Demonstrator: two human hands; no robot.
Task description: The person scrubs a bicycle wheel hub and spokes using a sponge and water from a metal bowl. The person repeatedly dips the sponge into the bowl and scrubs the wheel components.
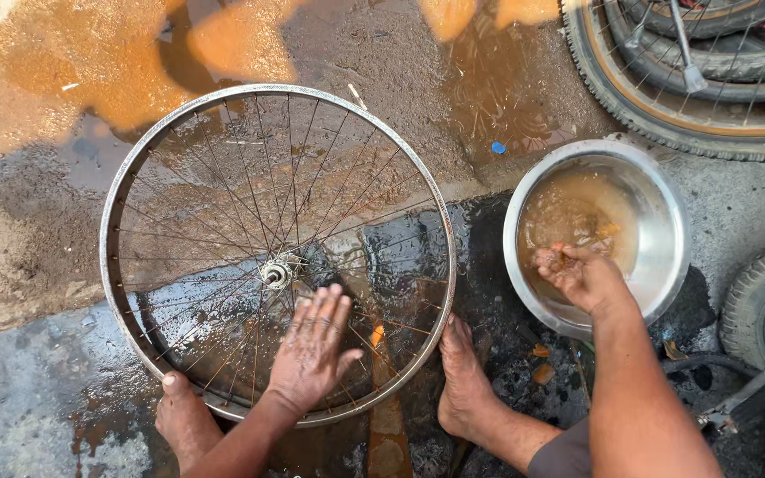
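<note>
A bare bicycle wheel rim (126, 186) with thin spokes and a central hub (276, 273) lies flat on the wet ground. My left hand (312, 347) rests palm down on the spokes just below the hub, fingers spread. My right hand (577, 274) dips into a steel bowl (666, 221) of murky brown water, fingers curled around something small that I cannot make out. My bare feet (467, 381) sit at the rim's near edge.
Bicycle wheels with tyres (666, 124) lie at the top right, and another tyre (759, 301) stands at the right edge. Muddy orange puddles (117, 80) cover the ground beyond the rim. A small blue scrap (498, 148) lies near the bowl.
</note>
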